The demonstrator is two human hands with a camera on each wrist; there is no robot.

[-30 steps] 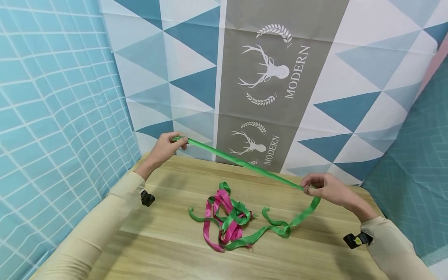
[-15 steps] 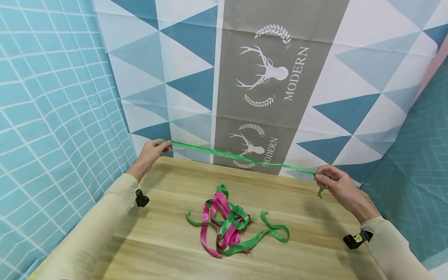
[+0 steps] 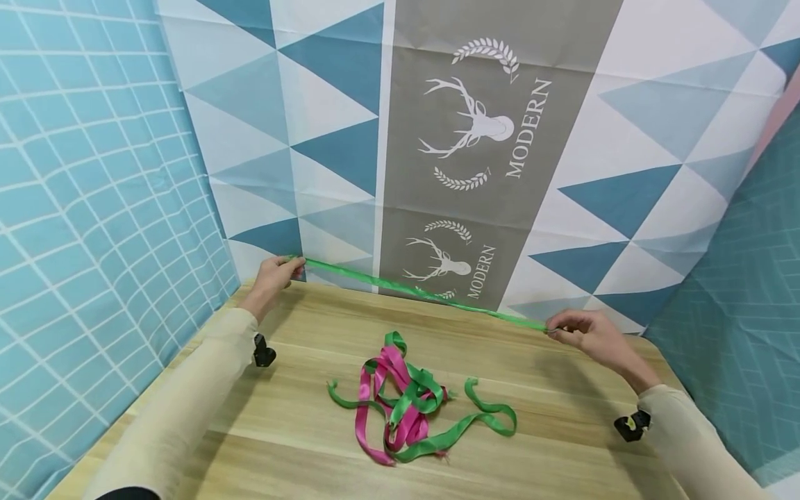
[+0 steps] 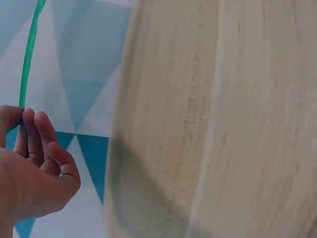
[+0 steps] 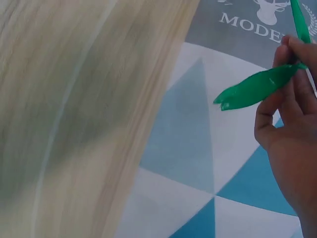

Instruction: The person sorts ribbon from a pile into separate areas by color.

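A person's left hand (image 3: 273,276) and right hand (image 3: 584,335) each pinch one end of a long green satin ribbon (image 3: 419,294), stretched taut above the wooden counter (image 3: 562,417).

Green ribbon (image 3: 425,294) taut between left hand (image 3: 275,274) and right hand (image 3: 584,333), above tangled ribbons (image 3: 412,399) on wooden table (image 3: 312,451).

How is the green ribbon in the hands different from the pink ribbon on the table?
The green ribbon is stretched straight in the air, pinched by the left hand and right hand. The pink ribbon lies loose and tangled on the table, touched by neither hand. Both are thin, flat strips.
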